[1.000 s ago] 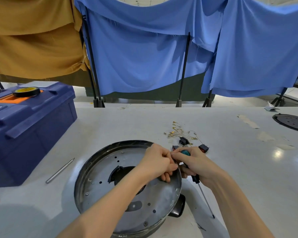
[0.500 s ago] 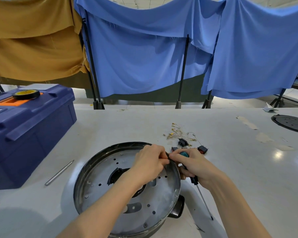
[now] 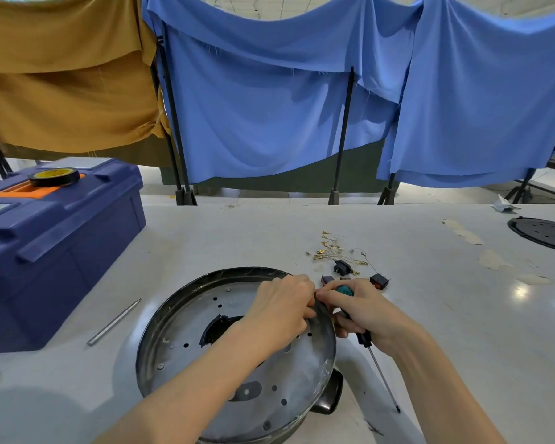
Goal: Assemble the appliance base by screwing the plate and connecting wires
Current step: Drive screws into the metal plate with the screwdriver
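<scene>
The round appliance base point(image 3: 186, 318) lies upside down on the white table, its perforated metal plate facing up, with a black handle point(image 3: 329, 400) at its near right. My left hand point(image 3: 281, 307) rests on the plate's right part with fingers curled at the rim. My right hand point(image 3: 362, 310) grips a screwdriver point(image 3: 380, 371) with a teal cap, shaft pointing down toward me, while its fingertips meet the left hand's at the rim. What the fingertips pinch is hidden. Loose wires point(image 3: 335, 251) with gold terminals and small black switches point(image 3: 378, 280) lie just beyond the hands.
A blue toolbox point(image 3: 55, 251) with a tape roll point(image 3: 54, 176) on its lid stands at the left. A thin metal rod point(image 3: 114, 322) lies between toolbox and base. A black round plate point(image 3: 545, 233) sits at the table's far right edge. Blue and tan cloths hang behind.
Both hands have stayed together at the base's right rim, shifting only slightly along it. The screwdriver remains in my right hand.
</scene>
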The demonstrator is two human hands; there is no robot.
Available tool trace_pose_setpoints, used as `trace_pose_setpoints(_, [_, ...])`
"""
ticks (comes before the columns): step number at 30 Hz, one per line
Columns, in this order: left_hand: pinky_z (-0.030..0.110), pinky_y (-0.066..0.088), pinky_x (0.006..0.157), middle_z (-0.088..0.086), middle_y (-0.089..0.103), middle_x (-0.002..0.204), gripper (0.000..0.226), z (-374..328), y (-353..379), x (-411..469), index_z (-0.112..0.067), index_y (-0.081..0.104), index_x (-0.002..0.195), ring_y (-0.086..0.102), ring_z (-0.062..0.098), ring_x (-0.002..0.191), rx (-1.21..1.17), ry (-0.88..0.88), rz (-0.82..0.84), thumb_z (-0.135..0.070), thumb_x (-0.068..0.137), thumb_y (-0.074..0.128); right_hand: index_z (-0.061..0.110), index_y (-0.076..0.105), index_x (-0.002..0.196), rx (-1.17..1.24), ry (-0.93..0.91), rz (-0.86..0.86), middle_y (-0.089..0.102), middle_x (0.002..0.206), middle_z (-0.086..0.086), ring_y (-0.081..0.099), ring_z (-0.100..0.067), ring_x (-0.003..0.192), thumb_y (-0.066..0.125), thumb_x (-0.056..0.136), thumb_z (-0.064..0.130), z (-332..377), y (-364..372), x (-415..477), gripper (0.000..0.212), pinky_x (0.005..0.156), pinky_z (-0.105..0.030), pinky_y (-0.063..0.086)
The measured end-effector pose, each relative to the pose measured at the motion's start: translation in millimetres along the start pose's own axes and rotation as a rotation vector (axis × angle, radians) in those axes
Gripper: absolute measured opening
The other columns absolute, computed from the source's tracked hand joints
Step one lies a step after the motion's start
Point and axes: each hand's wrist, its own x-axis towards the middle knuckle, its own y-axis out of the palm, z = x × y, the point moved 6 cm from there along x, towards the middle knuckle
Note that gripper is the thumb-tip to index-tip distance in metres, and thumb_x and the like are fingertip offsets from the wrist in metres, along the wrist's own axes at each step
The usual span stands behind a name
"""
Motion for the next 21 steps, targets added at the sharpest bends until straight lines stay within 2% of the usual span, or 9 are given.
trace_pose_setpoints(4, [0.033, 0.038, 0.070, 0.000, 0.061, 0.104, 0.004, 0.7, -0.7, -2.3, -0.018, 0.055, 0.093, 0.057, 0.025, 0.096, -0.030, 0.030, 0.008, -0.018, 0.093, 0.059, -0.004, 0.066, 0.083, -0.012, 0.004, 0.020, 0.051, 0.055, -0.013, 0.028, -0.014, 0.031, 0.062, 0.093, 0.010, -0.4, -0.5, -0.2, 0.018, 0.042, -0.025, 0.038])
trace_pose_setpoints(6, [0.032, 0.036, 0.070, -0.001, 0.061, 0.102, 0.014, 1.4, 0.7, -3.2, -0.023, 0.048, 0.088, 0.057, 0.024, 0.095, -0.030, 0.038, 0.023, -0.018, 0.092, 0.060, -0.006, 0.065, 0.086, -0.027, 0.006, 0.023, 0.050, 0.048, -0.009, 0.028, -0.014, 0.031, 0.061, 0.093, 0.009, -0.1, -0.3, -0.1, 0.017, 0.042, -0.026, 0.039])
trace_pose_setpoints(10, [0.032, 0.032, 0.068, 0.000, 0.060, 0.102, 0.015, -2.1, 0.7, -2.8, -0.023, 0.044, 0.087, 0.057, 0.026, 0.093, -0.014, 0.041, 0.004, -0.015, 0.090, 0.057, -0.002, 0.066, 0.084, -0.048, 0.003, 0.025, 0.049, 0.045, -0.006, 0.028, -0.014, 0.031, 0.060, 0.093, 0.008, 1.8, 1.4, -1.1, 0.015, 0.042, -0.026, 0.039])
trace_pose_setpoints(14, [0.030, 0.032, 0.066, -0.002, 0.060, 0.095, 0.016, 0.8, 0.9, -4.3, -0.023, 0.048, 0.082, 0.057, 0.025, 0.093, -0.074, 0.027, 0.016, -0.016, 0.089, 0.061, -0.010, 0.062, 0.089, -0.046, 0.007, 0.027, 0.049, 0.047, -0.007, 0.028, -0.014, 0.031, 0.060, 0.093, 0.008, 1.8, 1.1, -1.7, 0.019, 0.042, -0.026, 0.039])
trace_pose_setpoints(19, [0.032, 0.032, 0.069, 0.001, 0.060, 0.104, 0.008, -2.7, 2.8, -4.8, -0.021, 0.054, 0.088, 0.057, 0.027, 0.099, 0.001, 0.028, 0.016, -0.015, 0.090, 0.058, -0.007, 0.063, 0.087, -0.038, 0.005, 0.030, 0.049, 0.050, -0.010, 0.027, -0.014, 0.032, 0.062, 0.093, 0.011, 1.9, 1.9, -2.1, 0.019, 0.042, -0.026, 0.039])
trace_pose_setpoints(21, [0.031, 0.031, 0.069, 0.000, 0.061, 0.106, 0.004, -2.4, 4.5, -3.8, -0.021, 0.061, 0.093, 0.057, 0.026, 0.101, -0.006, 0.049, 0.043, -0.018, 0.091, 0.060, -0.010, 0.062, 0.089, -0.052, 0.006, 0.036, 0.050, 0.052, -0.011, 0.028, -0.014, 0.032, 0.063, 0.093, 0.012, 1.5, 1.0, -2.3, 0.022, 0.041, -0.026, 0.039])
